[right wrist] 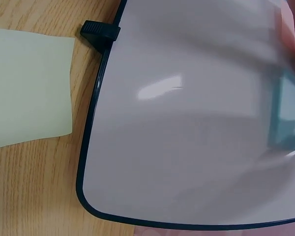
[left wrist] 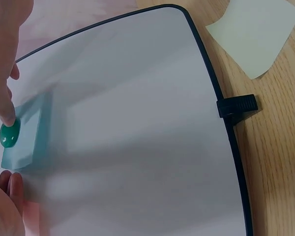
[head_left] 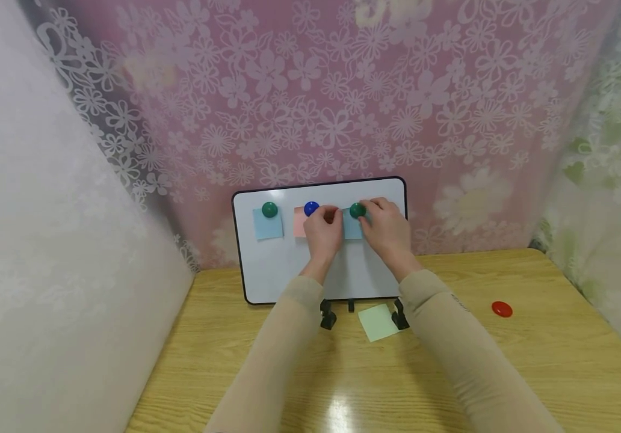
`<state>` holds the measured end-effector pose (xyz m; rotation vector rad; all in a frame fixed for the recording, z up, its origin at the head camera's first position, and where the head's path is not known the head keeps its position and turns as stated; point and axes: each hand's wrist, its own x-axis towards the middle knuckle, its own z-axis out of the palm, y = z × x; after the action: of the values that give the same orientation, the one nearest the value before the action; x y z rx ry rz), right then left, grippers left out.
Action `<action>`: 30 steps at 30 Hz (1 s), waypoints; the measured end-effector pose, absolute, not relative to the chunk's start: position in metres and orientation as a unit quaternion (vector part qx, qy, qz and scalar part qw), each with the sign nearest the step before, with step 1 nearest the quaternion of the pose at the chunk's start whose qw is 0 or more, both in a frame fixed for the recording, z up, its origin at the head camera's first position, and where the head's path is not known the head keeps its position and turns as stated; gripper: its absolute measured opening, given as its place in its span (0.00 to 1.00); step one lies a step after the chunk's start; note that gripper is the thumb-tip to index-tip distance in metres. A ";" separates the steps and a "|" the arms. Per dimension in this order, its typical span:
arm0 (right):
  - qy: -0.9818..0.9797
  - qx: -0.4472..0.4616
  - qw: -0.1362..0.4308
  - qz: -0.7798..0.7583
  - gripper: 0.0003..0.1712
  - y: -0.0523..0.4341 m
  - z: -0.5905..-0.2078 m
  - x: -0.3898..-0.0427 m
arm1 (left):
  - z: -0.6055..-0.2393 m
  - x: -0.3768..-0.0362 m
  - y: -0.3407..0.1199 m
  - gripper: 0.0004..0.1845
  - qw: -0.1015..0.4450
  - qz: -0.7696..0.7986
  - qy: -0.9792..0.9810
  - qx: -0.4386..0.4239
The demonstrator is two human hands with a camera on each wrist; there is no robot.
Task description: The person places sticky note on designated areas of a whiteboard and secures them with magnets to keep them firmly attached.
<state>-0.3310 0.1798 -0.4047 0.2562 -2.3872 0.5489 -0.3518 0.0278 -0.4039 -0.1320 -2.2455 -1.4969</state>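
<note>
A whiteboard [head_left: 289,270] with a dark rim leans against the curtain. On its right part lies a light-blue sticky note [head_left: 352,228] under a round green magnet [head_left: 357,210]. My right hand [head_left: 389,231] holds this magnet between thumb and fingers; in the left wrist view a fingertip touches the magnet [left wrist: 10,134]. At the note's left edge, my left hand [head_left: 324,234] pinches the paper, its fingertips partly hidden. Behind the left hand, a pink sticky note [head_left: 299,222] sits under a blue magnet [head_left: 311,208]. Farther left, another green magnet [head_left: 269,209] holds a second blue note [head_left: 268,228].
A pale green sticky note [head_left: 376,323] lies on the wooden table [head_left: 207,361] in front of the board, beside a black clip foot [head_left: 399,315]. Another black foot [head_left: 328,316] supports the board's lower edge. A red magnet [head_left: 502,309] rests at the right. A floral curtain [head_left: 332,120] hangs behind.
</note>
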 end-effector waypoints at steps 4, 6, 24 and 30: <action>-0.906 0.103 0.352 0.212 0.20 0.185 -0.410 -0.332 | -0.406 -0.351 0.025 0.09 0.207 -0.547 -0.810 -0.039; -0.902 0.104 0.360 0.216 0.19 0.187 -0.414 -0.331 | -0.408 -0.350 0.023 0.09 0.205 -0.549 -0.809 -0.039; -0.853 0.123 0.412 0.296 0.17 0.206 -0.438 -0.313 | -0.425 -0.331 0.019 0.08 0.209 -0.551 -0.799 -0.122; -0.829 0.138 0.418 0.346 0.17 0.213 -0.454 -0.301 | -0.434 -0.320 0.022 0.08 0.185 -0.556 -0.799 -0.135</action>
<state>-0.3005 0.2126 -0.4542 0.3451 -2.0796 0.8675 -0.3198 0.0216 -0.4341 -0.3816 -2.2508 -1.5681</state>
